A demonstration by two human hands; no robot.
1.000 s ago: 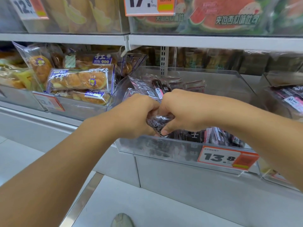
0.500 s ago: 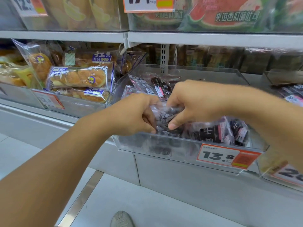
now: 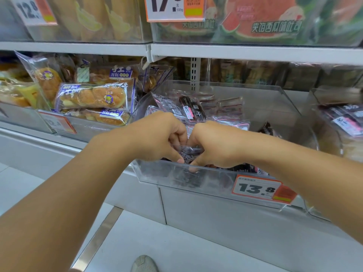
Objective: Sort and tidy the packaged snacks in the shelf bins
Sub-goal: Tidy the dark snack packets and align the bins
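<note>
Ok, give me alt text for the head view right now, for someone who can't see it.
Both hands, left and right, pinch one dark snack packet at the front of a clear shelf bin tagged 13.8. Bread packs fill the bin to its left.

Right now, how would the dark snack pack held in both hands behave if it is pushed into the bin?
The pack looks like thin glossy film, so probably floppy and somewhat slippery. Both hands, left and right, pinch it easily, so likely light. It should slide into the bin, not roll.
</note>
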